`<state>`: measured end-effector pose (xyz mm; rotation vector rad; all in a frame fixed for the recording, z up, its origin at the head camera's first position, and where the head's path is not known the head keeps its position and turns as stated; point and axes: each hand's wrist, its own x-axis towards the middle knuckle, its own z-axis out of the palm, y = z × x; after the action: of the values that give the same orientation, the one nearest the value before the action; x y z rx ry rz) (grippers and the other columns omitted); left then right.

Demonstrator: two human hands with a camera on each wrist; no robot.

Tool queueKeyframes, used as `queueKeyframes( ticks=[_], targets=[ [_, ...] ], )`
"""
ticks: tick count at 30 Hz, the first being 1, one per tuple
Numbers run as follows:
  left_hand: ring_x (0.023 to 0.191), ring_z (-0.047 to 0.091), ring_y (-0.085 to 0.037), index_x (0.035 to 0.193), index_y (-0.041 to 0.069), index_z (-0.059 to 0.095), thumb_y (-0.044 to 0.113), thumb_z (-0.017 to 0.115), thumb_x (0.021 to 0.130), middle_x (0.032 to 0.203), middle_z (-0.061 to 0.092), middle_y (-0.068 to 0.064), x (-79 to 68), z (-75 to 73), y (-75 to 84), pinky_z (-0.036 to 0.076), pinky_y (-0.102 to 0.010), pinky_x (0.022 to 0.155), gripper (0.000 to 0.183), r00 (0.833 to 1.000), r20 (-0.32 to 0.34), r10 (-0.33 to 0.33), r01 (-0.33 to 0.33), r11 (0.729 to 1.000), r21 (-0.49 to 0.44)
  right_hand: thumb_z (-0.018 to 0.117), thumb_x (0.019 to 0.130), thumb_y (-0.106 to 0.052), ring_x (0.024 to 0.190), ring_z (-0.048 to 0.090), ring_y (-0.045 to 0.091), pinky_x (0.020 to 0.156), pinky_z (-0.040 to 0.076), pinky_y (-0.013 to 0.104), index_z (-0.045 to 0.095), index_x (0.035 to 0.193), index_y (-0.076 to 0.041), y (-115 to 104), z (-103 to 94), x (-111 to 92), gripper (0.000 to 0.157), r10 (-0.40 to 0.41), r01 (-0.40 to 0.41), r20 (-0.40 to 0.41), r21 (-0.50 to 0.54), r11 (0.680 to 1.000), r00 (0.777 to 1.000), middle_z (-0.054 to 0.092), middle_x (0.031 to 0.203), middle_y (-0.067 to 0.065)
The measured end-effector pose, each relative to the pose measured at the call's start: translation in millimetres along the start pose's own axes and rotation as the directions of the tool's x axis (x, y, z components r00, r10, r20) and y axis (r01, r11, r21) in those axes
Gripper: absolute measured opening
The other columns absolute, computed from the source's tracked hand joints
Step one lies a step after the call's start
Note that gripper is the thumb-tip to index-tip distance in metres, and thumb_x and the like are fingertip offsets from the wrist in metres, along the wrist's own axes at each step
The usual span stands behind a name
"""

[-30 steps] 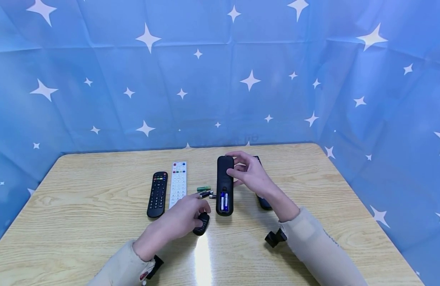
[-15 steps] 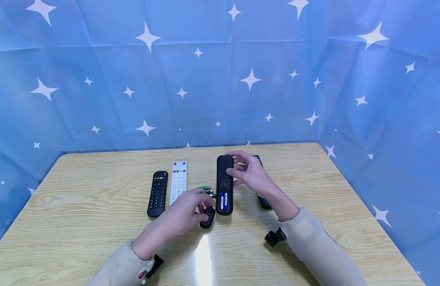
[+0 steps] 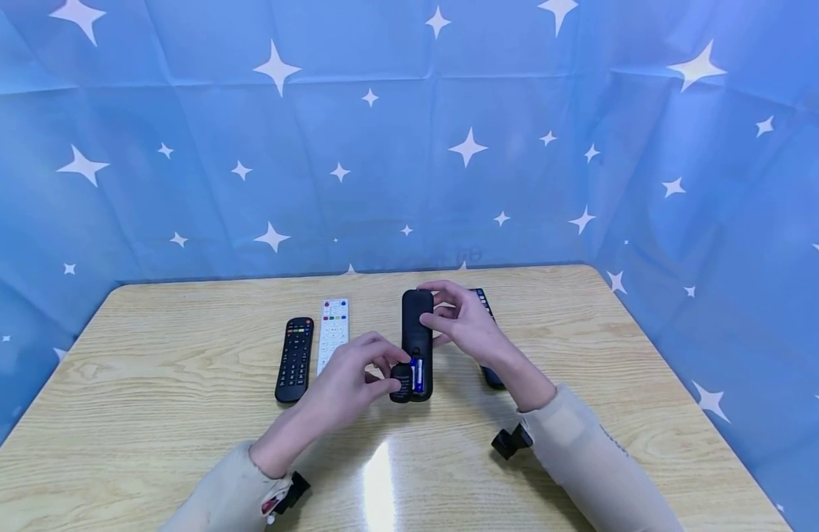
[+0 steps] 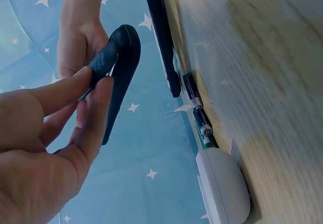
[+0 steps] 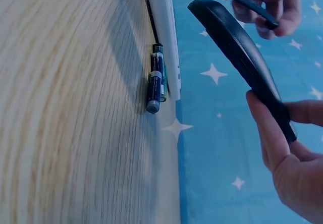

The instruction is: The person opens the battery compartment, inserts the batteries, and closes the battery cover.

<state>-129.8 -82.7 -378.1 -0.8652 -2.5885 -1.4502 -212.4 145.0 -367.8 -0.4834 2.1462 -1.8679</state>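
Note:
In my right hand [image 3: 464,325] I grip a black remote control [image 3: 418,319] by its upper end, back side facing me. Its battery bay lies uncovered, with two blue-and-silver batteries [image 3: 419,375] side by side in it. My left hand [image 3: 356,377] pinches a small black battery cover [image 3: 400,384] between thumb and fingers. In the head view the cover overlaps the left edge of the bay. The right wrist view shows the remote [image 5: 242,52] held up off the table, the cover [image 5: 247,4] apart from its back.
A black remote [image 3: 294,360] and a white remote [image 3: 333,332] lie on the wooden table [image 3: 183,384] to the left. Another dark remote [image 3: 492,378] sits behind my right wrist. Loose batteries [image 5: 155,82] lie beside the white remote, hidden by my left hand in the head view.
My left hand has carried the battery cover up and to the right, from beside the remote to over its battery bay's edge. The right hand and its remote have hardly moved.

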Motion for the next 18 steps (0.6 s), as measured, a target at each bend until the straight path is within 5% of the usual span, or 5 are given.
queueKeyframes(
  ticks=[18],
  targets=[
    [0.086,0.065,-0.016,0.112,0.006,0.072,-0.005,0.081,0.085,0.107,0.063,-0.003,4.6,6.8,4.8,0.059,-0.024,0.068,0.031,0.998,-0.054,0.019,-0.023,0.997,-0.067,0.066,0.096,0.000,0.093,0.068,0.031,0.071,0.062,0.051,0.050,0.146,-0.003,0.3,4.8,1.5,0.052,-0.011,0.011,0.014,0.012,1.000,1.000,0.054,0.116,0.023]
  ],
)
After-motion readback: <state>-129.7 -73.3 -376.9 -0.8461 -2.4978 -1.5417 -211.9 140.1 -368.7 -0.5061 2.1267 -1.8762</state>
